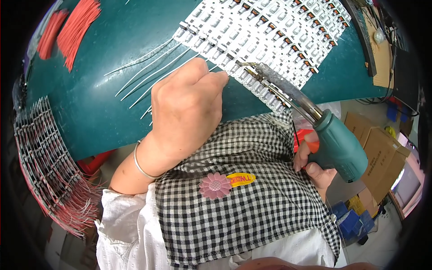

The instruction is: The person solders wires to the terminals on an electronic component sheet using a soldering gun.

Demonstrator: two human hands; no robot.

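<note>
Left hand: closed; we can't see inside
Soldering gun: in right hand, tip just right of left hand

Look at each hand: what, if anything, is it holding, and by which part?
The right hand holds the green soldering gun by its handle. The left hand is curled near the white board, fingertips hidden; whether it holds anything cannot be told.
</note>
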